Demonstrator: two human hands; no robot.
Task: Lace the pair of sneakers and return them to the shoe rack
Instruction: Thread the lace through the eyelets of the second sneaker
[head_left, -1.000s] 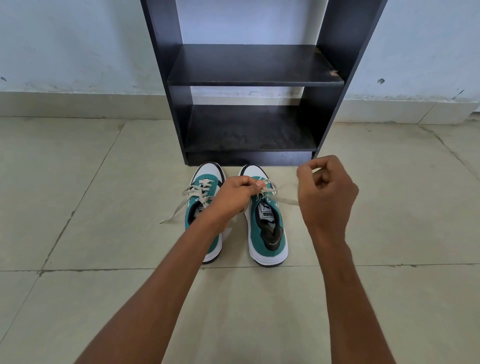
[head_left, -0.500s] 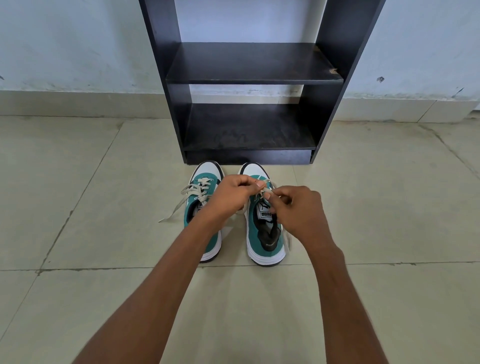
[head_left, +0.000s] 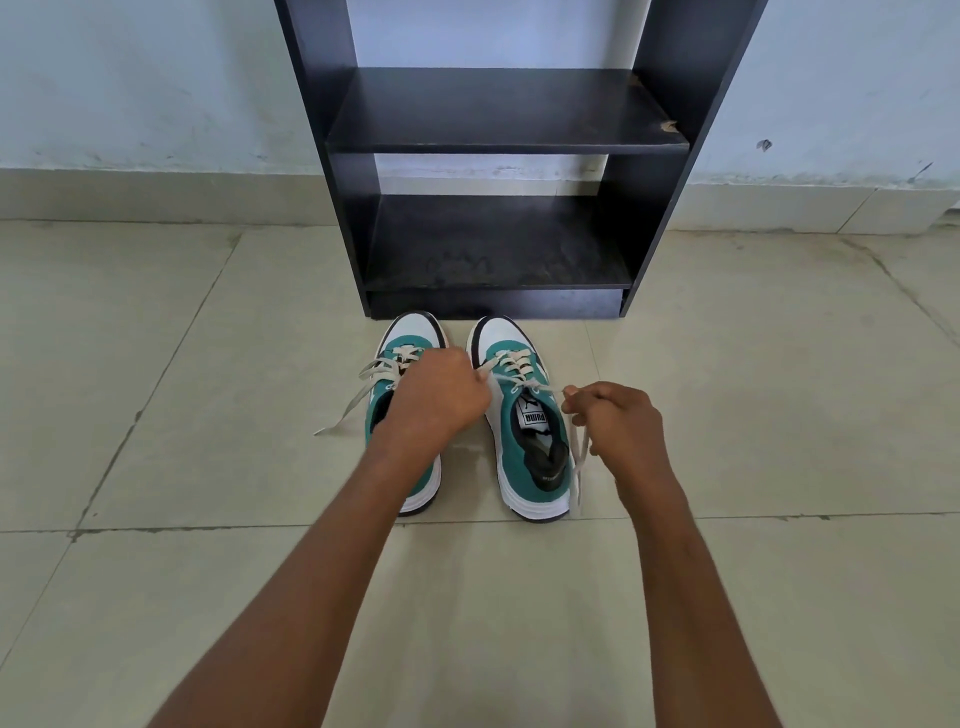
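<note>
Two green and white sneakers stand side by side on the floor, toes toward the black shoe rack (head_left: 498, 143). My left hand (head_left: 434, 397) covers much of the left sneaker (head_left: 410, 338) and pinches one end of the cream lace (head_left: 511, 364) of the right sneaker (head_left: 524, 452). My right hand (head_left: 618, 426), to the right of that sneaker, grips the other lace end, whose tail hangs down past the sole. The left sneaker's lace (head_left: 353, 400) trails loose across the floor to the left.
The rack's two shelves carry nothing; the lower shelf (head_left: 493, 249) is dusty. A pale wall (head_left: 156, 78) with a low skirting runs behind the rack. The floor (head_left: 208, 597) is beige tile with dark grout lines.
My right hand went from raised at the right to the shoe's tongue, then pulled right with the lace end. My left hand stayed on the lace at the shoe's left side.
</note>
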